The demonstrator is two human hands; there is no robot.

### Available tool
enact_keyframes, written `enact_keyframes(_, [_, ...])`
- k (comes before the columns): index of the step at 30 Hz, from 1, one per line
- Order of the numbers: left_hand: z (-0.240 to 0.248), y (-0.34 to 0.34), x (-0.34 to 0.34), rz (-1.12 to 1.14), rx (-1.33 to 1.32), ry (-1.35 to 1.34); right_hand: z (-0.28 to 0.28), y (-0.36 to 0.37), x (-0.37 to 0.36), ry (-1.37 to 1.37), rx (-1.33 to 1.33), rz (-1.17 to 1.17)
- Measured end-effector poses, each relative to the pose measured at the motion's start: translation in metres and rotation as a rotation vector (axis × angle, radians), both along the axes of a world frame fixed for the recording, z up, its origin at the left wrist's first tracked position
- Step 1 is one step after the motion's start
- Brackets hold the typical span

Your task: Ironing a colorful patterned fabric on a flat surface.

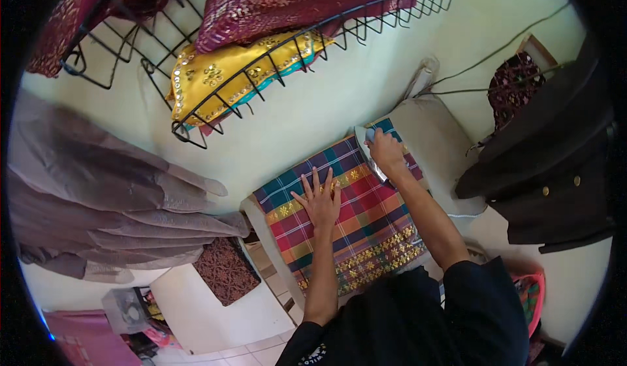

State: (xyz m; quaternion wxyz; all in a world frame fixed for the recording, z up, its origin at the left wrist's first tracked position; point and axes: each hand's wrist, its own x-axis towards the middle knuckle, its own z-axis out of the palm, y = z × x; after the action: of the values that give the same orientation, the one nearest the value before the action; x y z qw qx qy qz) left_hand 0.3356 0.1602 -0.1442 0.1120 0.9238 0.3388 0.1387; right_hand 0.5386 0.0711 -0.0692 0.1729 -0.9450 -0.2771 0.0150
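Observation:
A plaid cloth (356, 212) in red, green and orange with gold flower bands lies spread over a padded ironing board (428, 127). On its left part rests my left hand (320, 203), palm down with the fingers spread, pressing the fabric. My right hand (386, 152) is wrapped round the handle of a clothes iron (371, 160). The iron sits on the cloth near its far right corner, its pale tip pointing toward the wall. Part of the handle is hidden under my fingers.
Above the board a black wire rack (261, 72) holds folded yellow and maroon fabrics. Grey-brown garments (117, 190) hang at left, and a dark jacket (555, 176) hangs at right. A white table (209, 320) with a folded brown patterned cloth (226, 271) stands at lower left.

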Motion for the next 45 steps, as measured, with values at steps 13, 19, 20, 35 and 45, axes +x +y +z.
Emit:
enact_keyframes(13, [-0.003, 0.004, -0.002, 0.014, -0.024, 0.017, -0.007, -0.001, -0.012, -0.037, 0.043, -0.093])
enact_keyframes(19, [-0.002, 0.002, -0.001, 0.021, -0.012, 0.013, 0.001, -0.018, 0.005, 0.033, 0.046, -0.111])
enact_keyframes(20, [-0.002, 0.002, -0.003, 0.017, -0.013, -0.001, 0.0, -0.012, 0.01, 0.014, 0.047, -0.141])
enact_keyframes(35, [0.004, 0.001, 0.003, 0.015, -0.015, 0.067, 0.005, -0.019, 0.042, 0.015, 0.1, -0.153])
enact_keyframes(45, [-0.001, 0.006, -0.021, -0.056, -0.043, 0.018, 0.021, -0.143, -0.046, 0.026, -0.306, 0.576])
